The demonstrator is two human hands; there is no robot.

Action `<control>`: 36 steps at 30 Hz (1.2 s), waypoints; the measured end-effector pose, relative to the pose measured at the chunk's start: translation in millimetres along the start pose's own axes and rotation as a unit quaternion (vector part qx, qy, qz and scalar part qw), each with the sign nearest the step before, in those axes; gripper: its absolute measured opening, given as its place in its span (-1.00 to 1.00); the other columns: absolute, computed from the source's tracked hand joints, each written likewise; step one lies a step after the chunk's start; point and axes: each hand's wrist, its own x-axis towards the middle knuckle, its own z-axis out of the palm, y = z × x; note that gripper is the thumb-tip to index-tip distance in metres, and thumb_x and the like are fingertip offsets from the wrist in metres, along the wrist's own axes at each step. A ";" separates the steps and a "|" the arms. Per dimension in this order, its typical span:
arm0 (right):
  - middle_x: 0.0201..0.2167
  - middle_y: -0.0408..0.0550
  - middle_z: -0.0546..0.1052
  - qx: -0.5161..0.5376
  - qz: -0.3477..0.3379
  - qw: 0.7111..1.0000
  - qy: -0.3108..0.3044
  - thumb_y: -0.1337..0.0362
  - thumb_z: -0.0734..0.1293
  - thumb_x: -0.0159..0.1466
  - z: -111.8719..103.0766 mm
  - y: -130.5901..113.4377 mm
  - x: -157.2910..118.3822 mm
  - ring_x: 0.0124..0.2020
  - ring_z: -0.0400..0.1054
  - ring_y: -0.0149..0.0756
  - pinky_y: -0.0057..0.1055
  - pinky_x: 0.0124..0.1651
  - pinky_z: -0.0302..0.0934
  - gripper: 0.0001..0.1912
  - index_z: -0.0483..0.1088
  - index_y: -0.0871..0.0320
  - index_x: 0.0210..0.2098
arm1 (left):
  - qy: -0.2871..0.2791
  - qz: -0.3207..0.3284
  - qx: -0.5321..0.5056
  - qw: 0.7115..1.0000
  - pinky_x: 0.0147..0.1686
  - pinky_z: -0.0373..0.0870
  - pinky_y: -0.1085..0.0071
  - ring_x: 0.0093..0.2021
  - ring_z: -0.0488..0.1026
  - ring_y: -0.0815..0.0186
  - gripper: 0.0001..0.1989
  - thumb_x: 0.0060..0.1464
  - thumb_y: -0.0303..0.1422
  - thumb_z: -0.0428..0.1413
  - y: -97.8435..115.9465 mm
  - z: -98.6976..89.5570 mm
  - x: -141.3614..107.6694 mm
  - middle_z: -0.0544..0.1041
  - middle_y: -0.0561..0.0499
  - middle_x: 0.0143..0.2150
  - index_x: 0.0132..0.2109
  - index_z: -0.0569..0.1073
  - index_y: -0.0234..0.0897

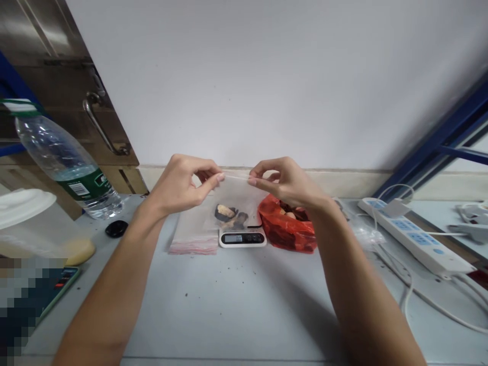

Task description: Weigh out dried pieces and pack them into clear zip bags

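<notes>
Both hands pinch the top edge of a clear plastic zip bag [240, 192], stretched between them. My left hand [186, 184] has its thumb and fingers closed on the left corner; my right hand [285, 180] closes on the right corner. Dark and pale pieces, perhaps dried mushrooms [229, 214], lie in the lower part of the bag. Directly behind its bottom is a small white digital scale [243, 238]; whether the bag touches it I cannot tell. Left of the scale lies a stack of zip bags [192, 236] with red-lined edges. A red plastic bag [287, 234] with brownish pieces stands right.
A tilted-looking water bottle [72, 162], a white lidded cup [30, 223], a black round cap [116, 229] and a phone [57, 290] are at the left. A power strip [415, 236] with white cables lies right. The white wall [267, 91] rises behind the table.
</notes>
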 end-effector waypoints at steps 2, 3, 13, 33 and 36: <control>-0.47 -0.09 0.48 -0.010 0.006 1.000 0.001 0.11 0.35 0.19 -4.8 4.2 -0.8 -0.45 0.28 -0.37 -0.36 -0.34 0.22 -0.75 0.47 0.19 -0.45 | 0.002 -0.020 0.008 1.000 -0.53 0.34 0.52 -0.47 0.54 0.33 -0.78 0.14 -0.29 0.09 -3.3 -5.3 -0.6 0.61 0.06 -0.50 -0.42 0.55 -0.20; -0.46 -0.08 0.49 -0.014 0.007 1.000 0.004 0.11 0.35 0.19 -6.7 5.9 -1.2 -0.43 0.30 -0.35 -0.35 -0.33 0.23 -0.74 0.47 0.18 -0.45 | 0.002 -0.026 0.010 1.000 -0.53 0.34 0.52 -0.47 0.54 0.33 -0.78 0.14 -0.28 0.09 -4.5 -7.4 -1.0 0.61 0.06 -0.50 -0.42 0.55 -0.20; -0.47 -0.05 0.55 -0.094 0.035 0.995 0.029 0.18 0.37 0.18 -16.6 10.4 -3.6 -0.39 0.38 -0.29 -0.32 -0.29 0.29 -0.81 0.54 0.17 -0.43 | 0.007 -0.027 0.012 1.000 -0.46 0.41 0.51 -0.46 0.55 0.33 -0.81 0.15 -0.32 0.09 -8.3 -11.5 -3.2 0.62 0.08 -0.47 -0.38 0.56 -0.20; 0.08 0.12 0.59 -0.247 0.126 0.944 0.178 0.18 0.13 0.41 -100.4 11.4 -97.6 0.13 0.44 0.01 -0.09 0.14 0.30 -0.56 0.50 0.10 0.12 | 0.026 0.150 -0.035 0.988 -0.11 0.52 0.34 -0.18 0.58 0.26 -0.86 0.30 -0.37 0.12 33.4 53.8 8.0 0.65 -0.03 -0.17 -0.13 0.58 -0.26; 0.30 0.20 0.40 -0.351 0.173 0.904 0.170 0.36 0.10 0.36 -109.1 39.5 -129.6 0.34 0.23 0.00 -0.03 0.34 0.10 -0.42 0.30 0.17 0.34 | -0.034 0.118 -0.043 0.991 -0.08 0.52 0.30 -0.14 0.58 0.22 -0.84 0.29 -0.37 0.10 34.0 59.4 8.9 0.65 -0.04 -0.14 -0.14 0.59 -0.24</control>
